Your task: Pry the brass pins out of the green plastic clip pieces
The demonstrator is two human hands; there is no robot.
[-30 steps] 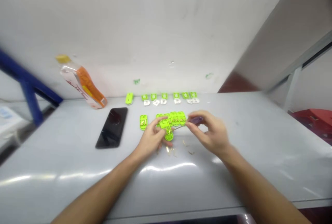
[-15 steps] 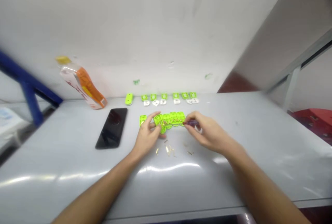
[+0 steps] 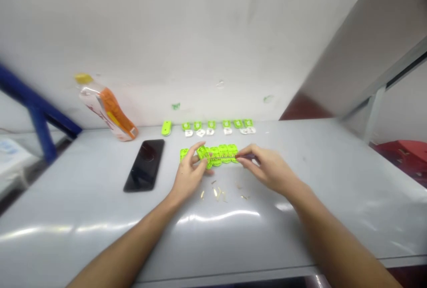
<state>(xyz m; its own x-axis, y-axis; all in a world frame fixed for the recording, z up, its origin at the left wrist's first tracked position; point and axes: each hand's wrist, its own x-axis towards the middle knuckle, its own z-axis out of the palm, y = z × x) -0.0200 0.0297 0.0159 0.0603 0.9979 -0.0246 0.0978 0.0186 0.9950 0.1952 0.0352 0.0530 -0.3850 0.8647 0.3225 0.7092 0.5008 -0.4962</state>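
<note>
Nearest lie small brass strips (image 3: 215, 193). Just beyond, the left hand (image 3: 187, 176) pinches a tilted green casing (image 3: 202, 152); the right hand (image 3: 271, 170), farther from it, pinches a thin tool (image 3: 246, 156) whose shaft points left, toward that casing. Blur hides whether the tip touches. More green casings (image 3: 224, 149) line up behind the shaft.

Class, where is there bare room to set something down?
Free: the table right of the right hand, and its near-left part between phone and left forearm. Crowded: around the left hand, with green cases and small gold-coloured pieces.
</note>
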